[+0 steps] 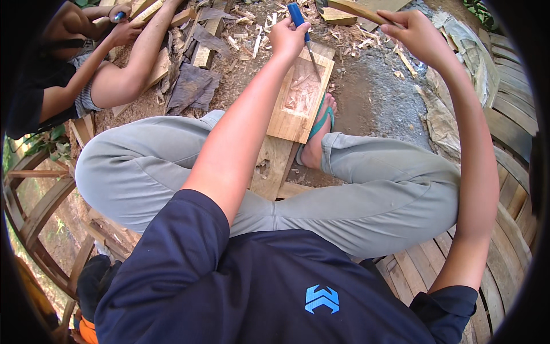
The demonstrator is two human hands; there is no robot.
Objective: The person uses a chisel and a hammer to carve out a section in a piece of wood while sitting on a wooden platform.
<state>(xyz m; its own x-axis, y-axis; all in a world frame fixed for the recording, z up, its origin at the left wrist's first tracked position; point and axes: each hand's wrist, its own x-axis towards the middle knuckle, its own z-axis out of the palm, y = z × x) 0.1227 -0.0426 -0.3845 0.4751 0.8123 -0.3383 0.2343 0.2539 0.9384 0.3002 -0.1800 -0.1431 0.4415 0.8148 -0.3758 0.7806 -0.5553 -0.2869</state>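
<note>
The left hand [288, 39] wrapped a chisel [296, 14], tip by the recess's right edge; the right hand [413, 33] gripped a hammer [356, 10]. Left of the foot [324, 117], the board [290, 124] had its recess [305, 86] partly cut; chips and rough wood seemingly remained to clear.

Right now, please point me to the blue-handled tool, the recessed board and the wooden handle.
Blue-handled tool [295, 15], head view: its handle.
Recessed board [290, 125], head view: bare near end.
Wooden handle [361, 12], head view: its middle.

The person [258, 275] has two handled tools [296, 14] [358, 10] and one recessed board [289, 125].
</note>
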